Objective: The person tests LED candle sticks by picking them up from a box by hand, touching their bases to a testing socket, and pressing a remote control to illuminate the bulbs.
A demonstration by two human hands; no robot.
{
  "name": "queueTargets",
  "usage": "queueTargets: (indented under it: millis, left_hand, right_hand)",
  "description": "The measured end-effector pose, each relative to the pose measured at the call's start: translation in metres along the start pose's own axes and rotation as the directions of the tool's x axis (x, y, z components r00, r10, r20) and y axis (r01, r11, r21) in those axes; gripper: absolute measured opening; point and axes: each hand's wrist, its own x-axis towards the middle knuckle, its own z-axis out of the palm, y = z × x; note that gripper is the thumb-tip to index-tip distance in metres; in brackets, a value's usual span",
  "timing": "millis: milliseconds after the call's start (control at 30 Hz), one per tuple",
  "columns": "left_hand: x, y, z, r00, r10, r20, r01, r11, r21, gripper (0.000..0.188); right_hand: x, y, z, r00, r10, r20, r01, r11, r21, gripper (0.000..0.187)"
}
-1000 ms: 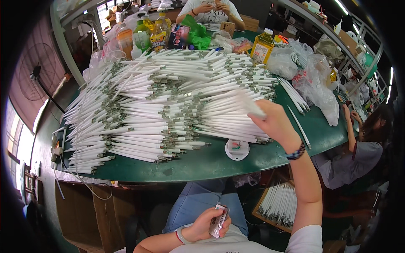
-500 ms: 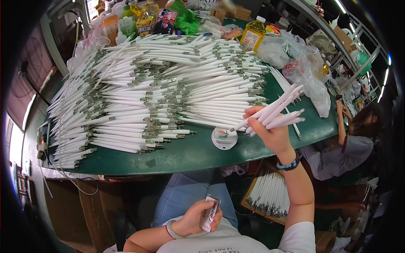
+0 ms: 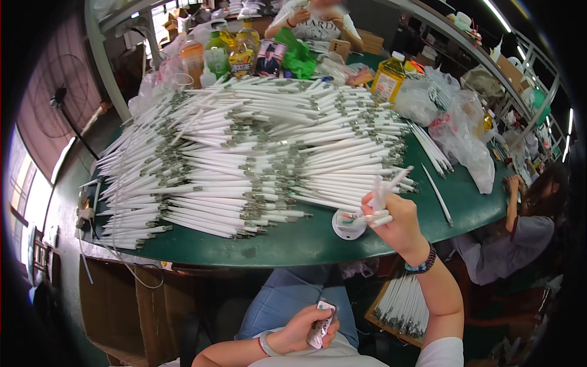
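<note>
My right hand (image 3: 400, 227) is raised over the table's front edge, its fingers closed round several slim white tubes (image 3: 381, 197). They look foreshortened and slightly blurred. Just left of that hand, a round white disc-shaped device (image 3: 348, 227) lies on the green tabletop (image 3: 287, 244). Low over my lap, my left hand (image 3: 301, 329) grips a small flat rectangular thing (image 3: 321, 325), pale with dark round marks; I cannot tell its kind. A large heap of white tubes (image 3: 214, 183) with silvery-green ends covers much of the table beyond my hands.
Loose white tubes (image 3: 437, 196) lie right of the heap, near clear plastic bags (image 3: 468, 140). Bottles (image 3: 389, 78) and a phone (image 3: 269, 58) stand behind. Below the table is a box of tubes (image 3: 400, 303). One person (image 3: 498, 241) sits at right, another (image 3: 318, 27) across.
The view has shifted, bringing the person across the table into sight. My right hand has turned, so its tubes now point differently. My left hand still grips the flat thing.
</note>
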Motion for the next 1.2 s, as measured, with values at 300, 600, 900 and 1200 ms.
queueTargets:
  millis: [300,600,900,1200]
  left_hand:
    - [-0.001,0.003,0.009,0.998,0.010,-0.060,-0.010,1.000,0.002,0.015]
    - [-0.002,0.000,0.008,0.995,0.046,-0.086,-0.041,0.997,0.063,0.014]
    - [0.000,-0.002,0.005,0.998,0.055,-0.028,-0.056,0.998,-0.042,0.019]
    - [0.001,-0.003,0.000,0.996,0.086,0.010,-0.086,0.996,-0.010,0.014]
  right_hand:
    - [0.007,-0.013,0.006,0.999,-0.011,0.049,0.010,1.000,0.007,0.015]
    - [0.004,-0.006,0.005,0.996,-0.028,0.085,0.027,0.999,0.019,0.030]
    - [0.005,-0.012,0.002,0.997,-0.015,0.077,0.014,1.000,0.012,0.023]
    - [0.006,-0.012,0.004,0.999,-0.006,0.054,0.006,1.000,0.004,0.015]
